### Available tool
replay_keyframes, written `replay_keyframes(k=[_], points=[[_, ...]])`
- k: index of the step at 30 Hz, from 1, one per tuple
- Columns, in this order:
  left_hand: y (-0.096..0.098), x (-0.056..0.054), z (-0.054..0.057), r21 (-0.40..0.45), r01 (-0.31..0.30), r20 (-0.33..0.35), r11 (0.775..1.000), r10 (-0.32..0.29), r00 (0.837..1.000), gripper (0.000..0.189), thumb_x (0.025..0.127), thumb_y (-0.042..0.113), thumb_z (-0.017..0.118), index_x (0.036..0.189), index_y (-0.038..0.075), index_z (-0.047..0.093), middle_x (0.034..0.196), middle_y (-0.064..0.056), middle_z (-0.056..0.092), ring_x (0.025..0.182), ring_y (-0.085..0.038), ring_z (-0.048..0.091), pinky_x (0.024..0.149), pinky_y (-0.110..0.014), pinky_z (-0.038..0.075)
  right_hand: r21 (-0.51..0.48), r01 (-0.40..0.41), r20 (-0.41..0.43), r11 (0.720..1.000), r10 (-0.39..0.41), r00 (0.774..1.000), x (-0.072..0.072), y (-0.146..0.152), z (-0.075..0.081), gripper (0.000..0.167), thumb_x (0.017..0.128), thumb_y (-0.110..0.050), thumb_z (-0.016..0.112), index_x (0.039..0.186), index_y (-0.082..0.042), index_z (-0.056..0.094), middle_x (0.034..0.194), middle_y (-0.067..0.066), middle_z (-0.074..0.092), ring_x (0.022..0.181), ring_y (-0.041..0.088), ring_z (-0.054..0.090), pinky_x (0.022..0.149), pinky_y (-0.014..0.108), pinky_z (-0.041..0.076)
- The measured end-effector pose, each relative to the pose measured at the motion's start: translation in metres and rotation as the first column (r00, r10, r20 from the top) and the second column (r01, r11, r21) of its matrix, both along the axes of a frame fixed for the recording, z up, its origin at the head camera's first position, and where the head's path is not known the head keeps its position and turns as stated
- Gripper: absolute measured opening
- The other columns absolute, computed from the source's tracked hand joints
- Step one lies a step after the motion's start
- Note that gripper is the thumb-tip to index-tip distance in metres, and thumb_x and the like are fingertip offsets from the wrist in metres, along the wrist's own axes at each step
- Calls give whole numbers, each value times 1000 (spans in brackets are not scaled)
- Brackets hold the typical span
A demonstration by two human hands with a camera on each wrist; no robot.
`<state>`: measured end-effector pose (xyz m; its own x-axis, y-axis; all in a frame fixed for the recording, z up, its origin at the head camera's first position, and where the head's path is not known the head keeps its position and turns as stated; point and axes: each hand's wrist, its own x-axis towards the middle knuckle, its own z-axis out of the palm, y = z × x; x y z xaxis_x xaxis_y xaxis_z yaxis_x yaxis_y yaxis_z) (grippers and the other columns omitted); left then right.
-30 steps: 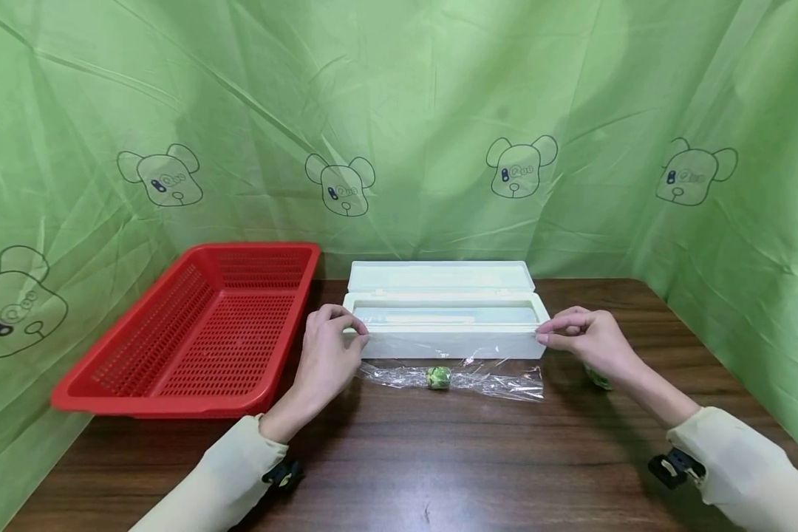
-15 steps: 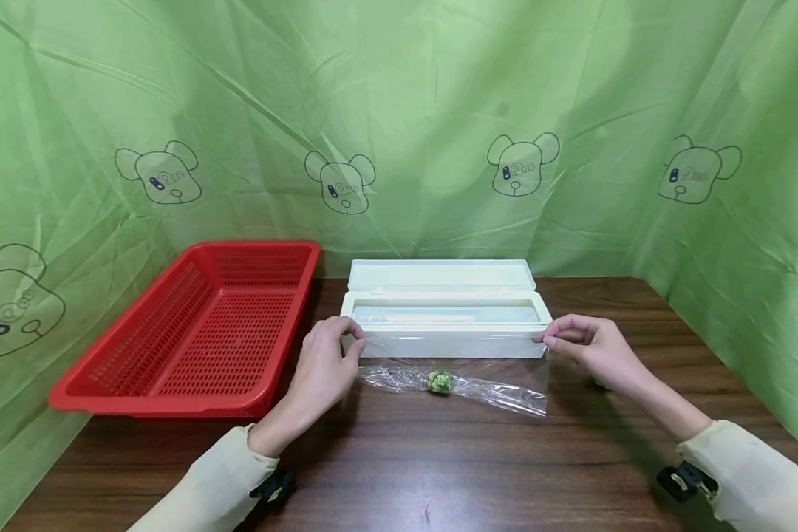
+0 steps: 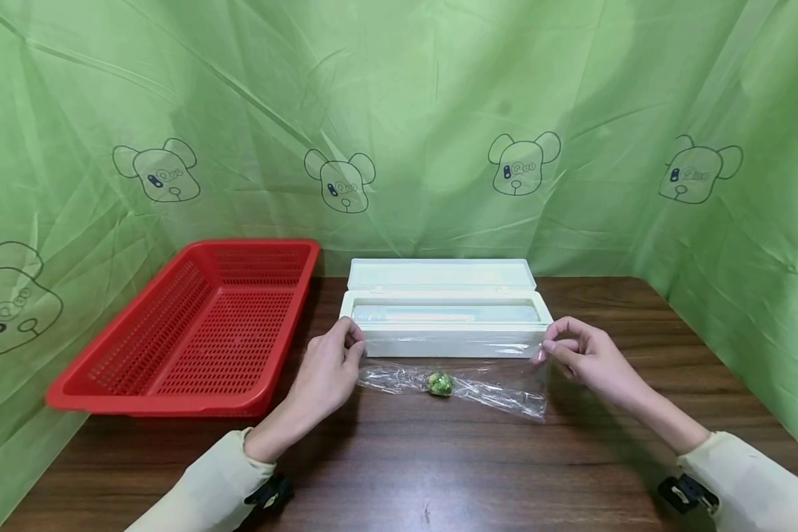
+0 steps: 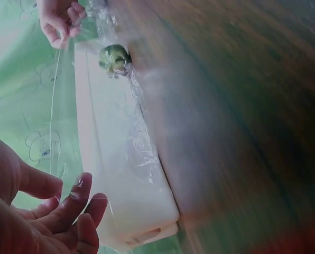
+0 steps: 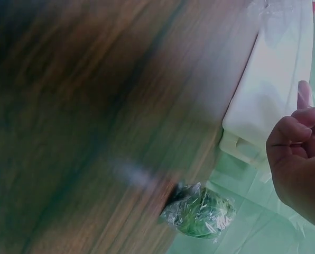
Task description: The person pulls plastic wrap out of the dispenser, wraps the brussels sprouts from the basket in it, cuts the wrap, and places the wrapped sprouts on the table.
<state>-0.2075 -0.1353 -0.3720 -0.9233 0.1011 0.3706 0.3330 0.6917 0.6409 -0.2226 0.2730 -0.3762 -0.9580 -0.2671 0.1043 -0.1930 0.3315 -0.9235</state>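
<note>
A sheet of clear cling film [image 3: 505, 395] is drawn out between my two hands in front of a long white cling film box [image 3: 442, 273] with its lid raised. My left hand [image 3: 326, 366] pinches one corner of the film, and my right hand [image 3: 588, 356] pinches the other. In the left wrist view the film's edge runs as a line from hand to hand. The lower part of the sheet lies crumpled around a small green vegetable [image 3: 439, 383], seen also in the left wrist view as a round green lump [image 4: 114, 59].
A red perforated basket [image 3: 239, 347] stands at the left on the dark wooden table [image 3: 425, 473]. Another green vegetable wrapped in film [image 5: 202, 214] lies beyond the box's right end, hidden by the right arm in the head view. Green curtains [image 3: 425, 89] enclose the table.
Both hands have moved slightly down from the box's top toward the body, keeping the film between them. The film and the green vegetable have shifted a little nearer; the right end of the film sits lower.
</note>
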Motion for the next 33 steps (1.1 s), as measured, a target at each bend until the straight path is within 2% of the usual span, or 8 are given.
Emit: replay_keyframes(k=[11,16,22,26,33], points=[[-4,-3,-3,-9,23,11,1000,-23,1000,12,98,-2,65,94,9,61,72,3,61,60,-13,54,60,-35,48,62,28,-14,998,-27,1000,8,-7,-1,12,106,-6,60,107,4,54,90,19,76,53,9,38,43,29,29],[-6,-4,-4,-7,34,41,999,-34,999,11,99,-3,63,96,7,62,73,2,61,60,-13,55,60,-34,49,77,35,-1,996,-35,999,14,-9,-1,12,106,-5,60,107,5,54,88,18,75,54,10,40,46,29,31],[-6,-5,-4,0,46,68,999,-46,997,11,98,-3,62,103,6,66,76,1,65,62,-12,57,64,-36,50,73,8,-1,997,-7,1000,19,-10,-3,10,105,-3,61,107,4,54,83,17,74,55,11,42,46,30,32],[-6,-4,-5,-8,57,80,998,-56,995,14,98,-2,59,107,6,68,78,1,67,66,-12,58,67,-36,49,87,1,-3,996,0,1000,22,-8,-4,8,105,-2,60,107,3,55,85,15,76,55,11,41,47,29,33],[-4,-2,-5,-24,60,116,998,-57,992,20,96,-3,54,104,8,69,75,3,62,67,-13,56,66,-35,48,78,-17,47,997,13,999,26,-7,-4,8,106,-3,59,108,3,55,88,18,77,57,10,43,50,27,36]])
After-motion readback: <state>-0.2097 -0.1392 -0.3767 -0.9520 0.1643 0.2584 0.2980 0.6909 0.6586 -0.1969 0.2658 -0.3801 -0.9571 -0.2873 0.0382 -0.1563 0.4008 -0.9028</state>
